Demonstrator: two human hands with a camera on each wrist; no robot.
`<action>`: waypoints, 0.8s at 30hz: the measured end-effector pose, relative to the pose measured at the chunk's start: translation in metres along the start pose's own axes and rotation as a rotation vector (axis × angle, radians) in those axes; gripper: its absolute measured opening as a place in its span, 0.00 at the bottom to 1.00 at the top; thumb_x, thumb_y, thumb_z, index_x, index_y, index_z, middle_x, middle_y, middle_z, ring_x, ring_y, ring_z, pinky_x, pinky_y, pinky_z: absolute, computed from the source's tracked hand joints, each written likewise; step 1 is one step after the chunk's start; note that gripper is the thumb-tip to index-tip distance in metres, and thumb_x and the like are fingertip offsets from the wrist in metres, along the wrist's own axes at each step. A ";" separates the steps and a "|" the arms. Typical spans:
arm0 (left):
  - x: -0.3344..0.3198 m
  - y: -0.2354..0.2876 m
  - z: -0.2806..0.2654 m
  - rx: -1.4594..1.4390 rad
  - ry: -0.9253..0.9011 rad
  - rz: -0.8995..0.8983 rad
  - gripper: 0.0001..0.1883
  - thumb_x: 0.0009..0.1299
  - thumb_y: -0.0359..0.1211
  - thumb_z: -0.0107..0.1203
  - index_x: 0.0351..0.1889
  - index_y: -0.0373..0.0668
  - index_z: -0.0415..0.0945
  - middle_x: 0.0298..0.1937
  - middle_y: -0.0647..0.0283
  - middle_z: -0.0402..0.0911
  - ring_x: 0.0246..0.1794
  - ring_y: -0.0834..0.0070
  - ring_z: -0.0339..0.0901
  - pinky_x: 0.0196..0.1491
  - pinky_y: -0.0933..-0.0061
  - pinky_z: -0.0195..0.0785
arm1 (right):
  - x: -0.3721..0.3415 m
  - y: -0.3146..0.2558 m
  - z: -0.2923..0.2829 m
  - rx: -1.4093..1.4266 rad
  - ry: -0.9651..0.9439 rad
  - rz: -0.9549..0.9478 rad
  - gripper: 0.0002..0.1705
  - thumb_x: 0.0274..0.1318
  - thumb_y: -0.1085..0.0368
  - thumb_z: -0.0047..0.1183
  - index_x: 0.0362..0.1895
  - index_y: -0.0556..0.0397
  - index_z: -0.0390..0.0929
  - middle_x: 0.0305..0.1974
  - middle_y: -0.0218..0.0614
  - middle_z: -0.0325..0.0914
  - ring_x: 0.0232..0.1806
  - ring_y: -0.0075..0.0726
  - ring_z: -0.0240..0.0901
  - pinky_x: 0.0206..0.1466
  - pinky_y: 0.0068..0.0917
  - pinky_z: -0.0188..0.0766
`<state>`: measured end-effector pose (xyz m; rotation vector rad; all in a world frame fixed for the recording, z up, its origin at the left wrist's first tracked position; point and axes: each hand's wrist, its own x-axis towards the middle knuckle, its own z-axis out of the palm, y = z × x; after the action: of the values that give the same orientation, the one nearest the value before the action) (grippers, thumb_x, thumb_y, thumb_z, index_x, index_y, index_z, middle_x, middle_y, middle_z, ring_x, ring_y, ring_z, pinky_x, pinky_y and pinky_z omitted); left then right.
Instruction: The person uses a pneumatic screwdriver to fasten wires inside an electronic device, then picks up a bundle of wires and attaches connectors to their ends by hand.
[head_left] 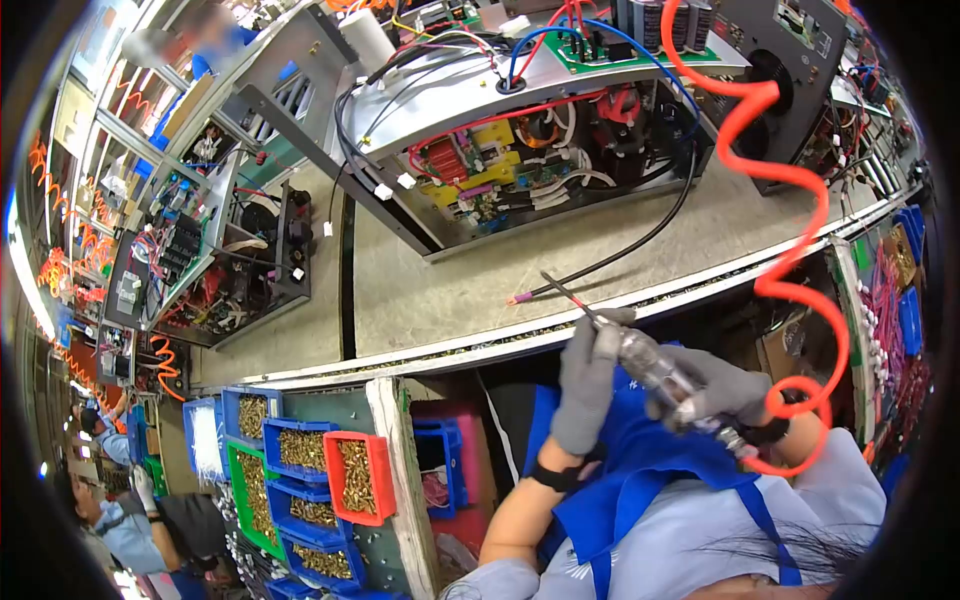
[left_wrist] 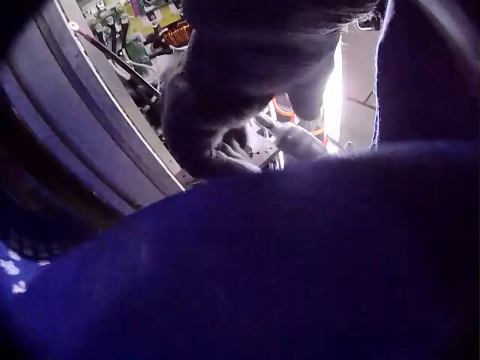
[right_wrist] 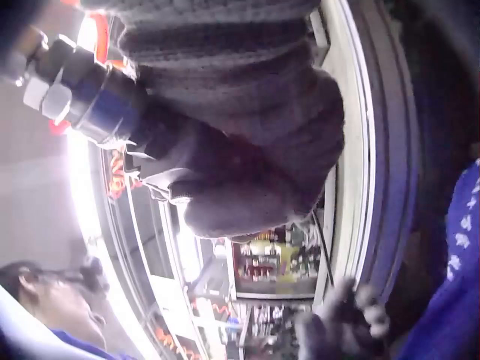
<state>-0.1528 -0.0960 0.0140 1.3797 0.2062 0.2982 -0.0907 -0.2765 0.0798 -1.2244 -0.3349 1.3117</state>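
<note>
My right hand [head_left: 725, 385], in a grey glove, grips the body of a pneumatic screwdriver [head_left: 655, 365]. Its long bit [head_left: 565, 288] points up and left toward the bench. The gloved left hand [head_left: 585, 385] pinches the tool's front end where the bit comes out. Just beyond the bit's tip lies a black cable [head_left: 610, 265] with a bare copper end. In the right wrist view, the tool's rear fitting [right_wrist: 82, 97] sticks out past the right hand, and the left fingers [right_wrist: 349, 315] look curled. Blue cloth covers most of the left wrist view.
An open metal chassis [head_left: 430, 240] with circuit boards and wires stands on the bench [head_left: 400, 310]. A coiled orange hose [head_left: 825, 200] hangs at the right. Blue bins, a green bin [head_left: 240, 480] and a red bin [head_left: 385, 480] hold brass screws. People work at the left.
</note>
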 end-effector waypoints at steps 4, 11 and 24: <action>0.006 0.028 -0.049 0.201 0.117 0.056 0.18 0.78 0.42 0.46 0.52 0.37 0.75 0.43 0.61 0.81 0.42 0.77 0.76 0.47 0.75 0.70 | 0.052 -0.016 0.030 -0.120 -0.061 0.052 0.32 0.48 0.58 0.61 0.56 0.58 0.66 0.32 0.38 0.77 0.36 0.28 0.77 0.35 0.27 0.75; -0.061 -0.039 -0.026 -0.054 0.187 -0.141 0.22 0.80 0.46 0.42 0.51 0.34 0.73 0.42 0.61 0.77 0.42 0.78 0.74 0.47 0.74 0.69 | 0.104 -0.020 0.037 0.032 0.003 -0.291 0.32 0.48 0.58 0.56 0.56 0.60 0.67 0.39 0.39 0.78 0.39 0.29 0.76 0.43 0.25 0.74; -0.066 -0.088 -0.060 -0.495 0.153 -0.506 0.31 0.77 0.52 0.44 0.68 0.39 0.60 0.56 0.59 0.75 0.53 0.72 0.76 0.55 0.70 0.72 | 0.123 -0.002 0.040 0.036 0.012 -0.174 0.31 0.50 0.61 0.57 0.57 0.61 0.66 0.38 0.39 0.77 0.31 0.26 0.75 0.37 0.23 0.75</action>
<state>-0.2266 -0.0763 -0.0856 0.7799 0.5578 0.0230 -0.0828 -0.1523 0.0448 -1.1463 -0.3991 1.1560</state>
